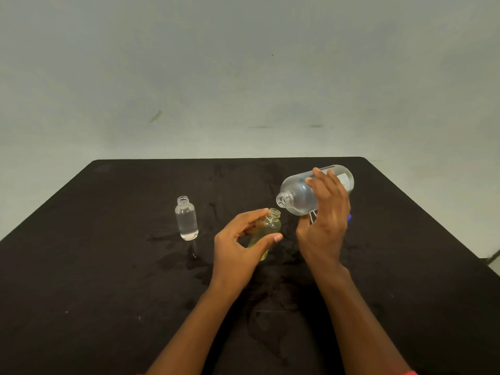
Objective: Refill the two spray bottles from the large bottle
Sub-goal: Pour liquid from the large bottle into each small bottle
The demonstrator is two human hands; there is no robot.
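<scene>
Right hand (324,226) wraps its fingers round the large bottle (297,196), held above the table (108,266) right of centre. The bottle is tipped nearly onto its side, open mouth pointing left and down. Left hand (238,247) grips the yellow bottle (270,228) between thumb and curled fingers, leaning its open neck rightward, just below the large mouth. Judgement: the lean narrows the gap to catch the pour. No stream visible; mouths apart. Clear bottle (186,220) stands upright and uncapped at left, well apart, liquid near its shoulder; judged already filled. Dark patches on the table suggest spillage, so alignment needs care.
</scene>
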